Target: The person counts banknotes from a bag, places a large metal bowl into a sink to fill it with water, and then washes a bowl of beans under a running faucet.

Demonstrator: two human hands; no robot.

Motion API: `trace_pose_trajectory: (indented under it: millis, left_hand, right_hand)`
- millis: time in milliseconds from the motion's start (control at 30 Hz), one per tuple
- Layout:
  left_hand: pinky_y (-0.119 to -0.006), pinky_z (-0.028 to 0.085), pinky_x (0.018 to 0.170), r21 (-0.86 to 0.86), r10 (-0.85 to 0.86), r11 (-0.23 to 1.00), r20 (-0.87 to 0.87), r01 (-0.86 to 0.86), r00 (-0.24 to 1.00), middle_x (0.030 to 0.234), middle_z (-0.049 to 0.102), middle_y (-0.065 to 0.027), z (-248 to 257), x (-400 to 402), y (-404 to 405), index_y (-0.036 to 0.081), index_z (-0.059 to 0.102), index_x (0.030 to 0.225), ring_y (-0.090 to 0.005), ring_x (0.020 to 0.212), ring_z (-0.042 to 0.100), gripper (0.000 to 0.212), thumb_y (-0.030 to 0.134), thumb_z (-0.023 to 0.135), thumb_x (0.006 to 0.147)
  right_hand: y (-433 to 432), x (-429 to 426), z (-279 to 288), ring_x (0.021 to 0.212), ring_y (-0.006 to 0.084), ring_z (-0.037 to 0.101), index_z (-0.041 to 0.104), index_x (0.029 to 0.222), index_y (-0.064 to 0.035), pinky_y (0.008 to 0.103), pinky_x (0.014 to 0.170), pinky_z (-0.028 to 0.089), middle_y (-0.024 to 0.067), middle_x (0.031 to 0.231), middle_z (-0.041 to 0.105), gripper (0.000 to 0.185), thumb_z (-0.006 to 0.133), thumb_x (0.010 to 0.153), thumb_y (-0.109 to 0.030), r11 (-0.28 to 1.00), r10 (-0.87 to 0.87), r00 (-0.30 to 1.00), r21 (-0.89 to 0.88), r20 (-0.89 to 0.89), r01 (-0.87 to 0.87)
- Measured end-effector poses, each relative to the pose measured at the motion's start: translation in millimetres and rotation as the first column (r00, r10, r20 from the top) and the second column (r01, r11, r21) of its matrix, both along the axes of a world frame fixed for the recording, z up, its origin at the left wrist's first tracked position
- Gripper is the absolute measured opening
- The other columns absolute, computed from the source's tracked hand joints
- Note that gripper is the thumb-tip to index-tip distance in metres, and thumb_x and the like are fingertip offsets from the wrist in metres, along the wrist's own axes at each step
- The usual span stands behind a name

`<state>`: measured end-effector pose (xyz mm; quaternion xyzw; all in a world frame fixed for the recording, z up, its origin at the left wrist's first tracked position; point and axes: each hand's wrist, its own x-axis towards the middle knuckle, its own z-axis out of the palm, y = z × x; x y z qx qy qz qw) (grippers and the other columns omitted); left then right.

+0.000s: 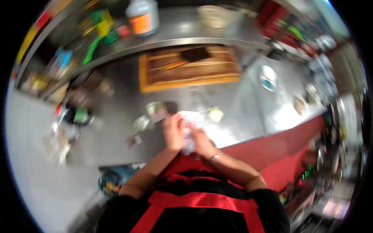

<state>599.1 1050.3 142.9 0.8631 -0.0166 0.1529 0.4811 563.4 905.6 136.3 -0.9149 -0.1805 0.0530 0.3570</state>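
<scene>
Both of my hands are at the front of a stainless steel worktop [242, 110], close to my apron [204, 201]. My left hand [174, 132] and my right hand [202, 141] press from either side on a whitish, partly clear plastic bundle [188, 144]. Blur hides what is inside it and how the fingers wrap round. Left of my left hand lie a pale green and pink packet [156, 111], a crumpled pale piece [141, 123] and a small flat card-like piece [134, 140]. A crumpled pale yellow-green piece [215, 114] lies beyond my right hand.
A cleaver [195, 54] with a wooden handle rests on a wooden cutting board [192, 71] under a steel shelf [177, 21]. The shelf carries a large plastic jug [142, 19]. A white and teal object [267, 78] lies right. A dark bottle [81, 116] lies left.
</scene>
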Motion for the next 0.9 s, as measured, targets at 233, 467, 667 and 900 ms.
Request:
trace_pose_trajectory:
  millis: [233,467,667,900]
  left_hand:
    - [-0.05,0.037,0.095,0.292,0.281,0.9,0.183,-0.325,0.942,0.116,0.052,-0.019,-76,-3,114,0.003,0.049,0.118,-0.038,0.111,0.048,0.046,0.017,0.067,0.078]
    - [-0.046,0.042,0.095,0.66,0.414,0.712,-0.117,-0.24,0.903,0.128,0.051,-0.0157,-98,-4,188,0.005,0.05,0.124,-0.0338,0.116,0.049,0.047,0.018,0.065,0.081]
    - [-0.041,0.05,0.075,0.446,0.452,0.831,-0.189,-0.333,0.872,0.096,0.065,-0.0144,-74,10,187,0.007,0.066,0.102,-0.0339,0.087,0.062,0.025,0.024,0.051,0.092]
    - [-0.042,0.048,0.072,0.342,0.062,0.938,-0.001,-0.058,0.998,0.094,0.064,-0.0143,3,-1,125,0.005,0.064,0.1,-0.034,0.083,0.061,0.02,0.007,0.06,0.081]
  right_hand:
    - [22,17,25,0.101,0.0303,0.062,0.043,0.129,0.0017,0.0428,0.09,0.051,0.0214,0.117,0.06,0.034,0.038,0.101,-0.017,0.125,0.274,0.578,0.624,-0.769,0.771]
    - [16,22,32,0.1,0.0299,0.063,0.045,0.127,0.0021,0.0418,0.089,0.052,0.0221,0.116,0.06,0.033,0.038,0.101,-0.016,0.154,0.307,0.539,0.6,-0.784,0.785]
    - [25,24,33,0.097,0.03,0.064,0.046,0.128,0.0011,0.0399,0.084,0.054,0.0216,0.114,0.062,0.032,0.039,0.1,-0.014,0.163,0.299,0.515,0.575,-0.803,0.802]
    - [44,34,64,0.093,0.0276,0.067,0.051,0.122,-0.0006,0.0377,0.074,0.058,0.0123,0.108,0.064,0.029,0.051,0.097,-0.013,0.242,0.391,0.595,0.702,-0.702,0.67]
